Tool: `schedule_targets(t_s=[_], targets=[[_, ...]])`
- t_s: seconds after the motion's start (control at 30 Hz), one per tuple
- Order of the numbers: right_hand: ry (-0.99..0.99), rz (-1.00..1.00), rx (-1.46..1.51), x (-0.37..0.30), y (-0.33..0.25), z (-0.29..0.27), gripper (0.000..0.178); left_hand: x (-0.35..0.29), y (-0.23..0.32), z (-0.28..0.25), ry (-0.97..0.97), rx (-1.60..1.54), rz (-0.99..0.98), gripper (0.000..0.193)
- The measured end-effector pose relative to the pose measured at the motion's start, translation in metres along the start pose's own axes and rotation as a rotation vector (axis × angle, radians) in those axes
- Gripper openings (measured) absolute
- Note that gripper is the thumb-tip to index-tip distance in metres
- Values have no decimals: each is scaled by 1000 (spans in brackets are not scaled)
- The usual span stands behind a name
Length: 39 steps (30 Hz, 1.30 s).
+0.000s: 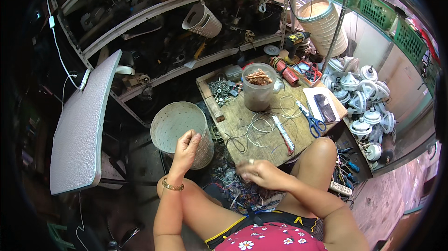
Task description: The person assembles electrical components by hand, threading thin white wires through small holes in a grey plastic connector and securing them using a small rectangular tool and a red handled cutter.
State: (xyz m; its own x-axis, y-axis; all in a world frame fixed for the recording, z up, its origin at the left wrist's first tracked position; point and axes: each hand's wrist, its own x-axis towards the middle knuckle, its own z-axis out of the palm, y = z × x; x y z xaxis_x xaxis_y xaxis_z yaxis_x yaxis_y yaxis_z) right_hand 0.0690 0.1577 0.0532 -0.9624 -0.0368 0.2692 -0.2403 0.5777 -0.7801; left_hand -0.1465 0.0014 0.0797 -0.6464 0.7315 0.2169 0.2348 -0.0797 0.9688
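My left hand [185, 152], with a gold bracelet on its wrist, is closed in front of a cream perforated basket [164, 119]. Whatever its fingers hold, if anything, is too small to make out. Lower right, my right hand [261, 173] hovers over a heap of tangled wires and scrap [233, 183] on the floor. Motion smears its fingertips. On the low wooden table [224, 127] stands a cloudy plastic tub [258, 98] with copper-coloured strands [258, 77] in it. A thin pale cable [253, 134] lies in loops near a white-and-red utility knife [283, 135].
Blue-handled scissors [316, 125] and a phone [325, 106] lie at the table's right. Metal screws and fittings [224, 90] fill its far left corner. White pulley-like parts [368, 92] pile up beyond. A grey textured panel [81, 129] stands left; a power strip [341, 188] lies beside my knee.
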Motion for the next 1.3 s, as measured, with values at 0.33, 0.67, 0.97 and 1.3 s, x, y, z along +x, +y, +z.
schedule_targets(t_s=[0.33,0.67,0.97,1.3], targets=[[117,75,767,85,23,-23,50,41,20,81,-342,-1064,-91,35],[375,159,-489,88,43,-43,12,62,-21,101,87,-769,-126,12],[345,148,-514,106,59,-43,11,82,-53,113,348,-1087,-73,9],[901,270,841,118,76,-49,8,88,-51,135,148,-1361,-552,16]])
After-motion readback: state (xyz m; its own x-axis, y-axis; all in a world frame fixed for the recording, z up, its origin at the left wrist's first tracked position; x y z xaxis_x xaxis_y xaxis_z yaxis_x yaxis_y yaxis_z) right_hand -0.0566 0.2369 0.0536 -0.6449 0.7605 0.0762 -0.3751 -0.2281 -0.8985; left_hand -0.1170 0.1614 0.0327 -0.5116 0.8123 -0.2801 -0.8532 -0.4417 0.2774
